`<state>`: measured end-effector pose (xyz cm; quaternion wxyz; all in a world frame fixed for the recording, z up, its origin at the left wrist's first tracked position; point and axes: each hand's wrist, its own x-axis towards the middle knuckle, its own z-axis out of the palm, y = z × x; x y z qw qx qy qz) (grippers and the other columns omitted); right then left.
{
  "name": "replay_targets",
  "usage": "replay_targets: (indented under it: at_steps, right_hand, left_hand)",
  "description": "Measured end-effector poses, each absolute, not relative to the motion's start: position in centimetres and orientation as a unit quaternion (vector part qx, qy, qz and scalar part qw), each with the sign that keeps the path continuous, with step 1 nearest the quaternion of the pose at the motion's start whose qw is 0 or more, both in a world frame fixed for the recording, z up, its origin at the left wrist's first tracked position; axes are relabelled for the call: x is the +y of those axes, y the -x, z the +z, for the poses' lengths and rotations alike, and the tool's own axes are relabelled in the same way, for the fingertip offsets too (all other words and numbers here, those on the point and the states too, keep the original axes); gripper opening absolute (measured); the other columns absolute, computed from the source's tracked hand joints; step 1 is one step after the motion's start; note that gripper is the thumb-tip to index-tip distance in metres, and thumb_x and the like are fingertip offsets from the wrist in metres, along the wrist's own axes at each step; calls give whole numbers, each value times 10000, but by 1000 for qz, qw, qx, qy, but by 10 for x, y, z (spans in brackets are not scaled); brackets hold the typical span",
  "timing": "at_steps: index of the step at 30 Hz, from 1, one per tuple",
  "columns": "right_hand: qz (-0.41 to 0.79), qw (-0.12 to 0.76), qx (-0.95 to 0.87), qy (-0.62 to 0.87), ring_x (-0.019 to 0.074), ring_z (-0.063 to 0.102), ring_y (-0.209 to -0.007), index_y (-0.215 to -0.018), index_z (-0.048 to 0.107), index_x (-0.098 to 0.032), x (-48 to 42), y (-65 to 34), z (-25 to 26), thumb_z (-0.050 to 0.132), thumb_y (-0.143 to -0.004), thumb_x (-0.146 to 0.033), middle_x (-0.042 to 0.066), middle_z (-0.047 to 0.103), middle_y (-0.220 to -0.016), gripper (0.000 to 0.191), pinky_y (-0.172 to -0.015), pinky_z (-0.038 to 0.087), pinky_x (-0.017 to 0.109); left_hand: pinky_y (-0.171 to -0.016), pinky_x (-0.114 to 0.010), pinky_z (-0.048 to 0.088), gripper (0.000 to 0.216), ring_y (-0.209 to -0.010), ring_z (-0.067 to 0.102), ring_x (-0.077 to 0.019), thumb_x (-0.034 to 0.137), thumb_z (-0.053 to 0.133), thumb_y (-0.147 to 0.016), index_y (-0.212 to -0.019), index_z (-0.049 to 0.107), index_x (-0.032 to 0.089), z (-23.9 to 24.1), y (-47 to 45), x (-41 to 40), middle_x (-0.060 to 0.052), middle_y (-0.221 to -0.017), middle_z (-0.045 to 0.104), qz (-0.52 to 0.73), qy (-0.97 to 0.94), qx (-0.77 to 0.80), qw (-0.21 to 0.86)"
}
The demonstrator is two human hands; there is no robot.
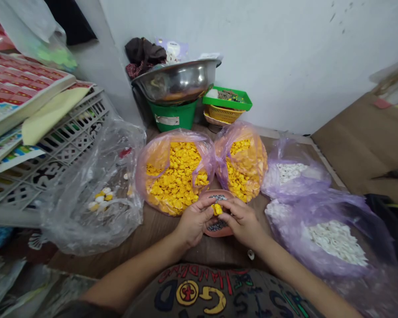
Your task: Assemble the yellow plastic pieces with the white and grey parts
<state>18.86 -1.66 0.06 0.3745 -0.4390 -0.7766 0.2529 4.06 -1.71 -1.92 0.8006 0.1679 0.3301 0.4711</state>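
Note:
Both my hands meet over a small brown dish [209, 231] that holds several tiny grey pieces. My left hand [195, 219] and my right hand [241, 221] pinch one small yellow piece [217, 209] between their fingertips, fingers curled. Just beyond the dish lie two purple plastic bags full of yellow pieces, one at the left [174, 174] and one at the right [243, 163].
Two purple bags of white pieces [334, 240] [290, 173] lie to the right. A clear bag [99, 194] with a few finished pieces sits left, beside a white crate [63, 145] stacked with books. A steel bowl [175, 81] on a green bucket stands by the wall.

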Motion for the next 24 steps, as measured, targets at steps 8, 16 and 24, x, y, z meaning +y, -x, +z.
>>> replay_targets:
  at_steps: [8,16,24]
  right_hand:
    - [285,374,-773,426,149,573,-752,-1034,617,-265,-15,-189,2,527,-786,-193,27,605,-795,273,-673,487,279]
    - [328,366,-753,438,154,576,-787,-1011,634,-277,-15,-188,4,561,-756,-189,29,616,-834,279,-707,486,295]
    - [379,349,-723,461,163,578,-812,-971,653,-292,-13,-190,4,590,-718,-171,16,637,-832,288,-745,477,326]
  left_hand:
    - [-623,-217,458,309,-654,607,-108,226,778,-520,-809,694,160,-18,-41,-18,-37,-820,694,467,-183,336,797]
    - [-620,-211,469,277,-662,619,-117,208,776,-520,-779,698,148,-13,-42,-19,-40,-786,703,472,-175,315,805]
    - [-622,-207,464,268,-659,622,-116,221,780,-515,-765,705,162,-15,-41,-19,-35,-784,708,463,-183,310,810]
